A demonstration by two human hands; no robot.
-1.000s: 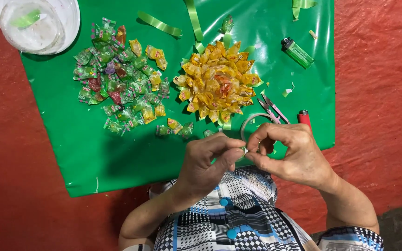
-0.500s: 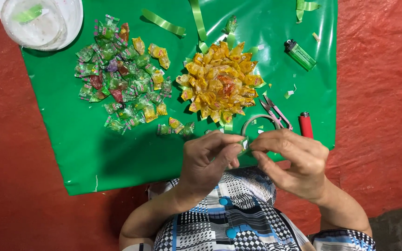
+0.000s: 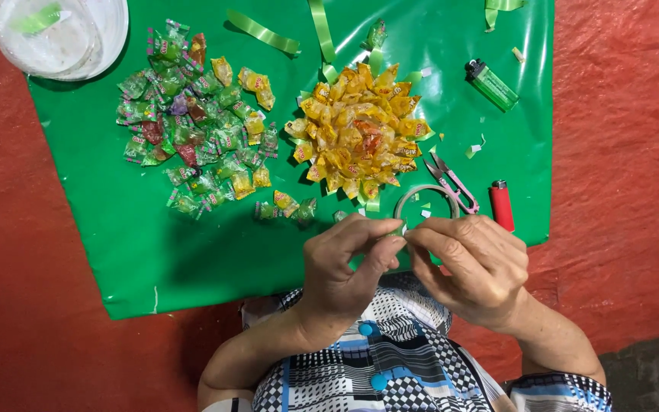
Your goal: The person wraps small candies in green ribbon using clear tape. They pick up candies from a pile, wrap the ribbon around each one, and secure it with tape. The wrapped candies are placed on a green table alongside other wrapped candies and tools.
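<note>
Head view: I look straight down on a glossy green plastic sheet (image 3: 192,259) spread over a red floor (image 3: 627,191).
Far left: a clear round plastic tub (image 3: 59,34) sits at the sheet's corner.
Left of middle: a loose heap of green, red and yellow wrapped candies (image 3: 192,130).
Middle: a round rosette of yellow wrapped candies (image 3: 360,130), with green ribbon strips (image 3: 262,32) above it.
Left hand (image 3: 345,271): pinched shut, thumb to forefinger, on a small green piece (image 3: 400,229) held over the sheet's near edge.
Right hand (image 3: 474,263): fingertips closed on that same piece from the other side; what the piece is I cannot tell.
Just beyond the hands: a clear tape ring (image 3: 425,200), small pink-handled snips (image 3: 451,181).
Right: red lighter (image 3: 502,204), green lighter (image 3: 491,84).
Step, as I judge it: readying a small piece between both hands.
Next move calls for: a steady two-handed pinch and fine fingertip control.
</note>
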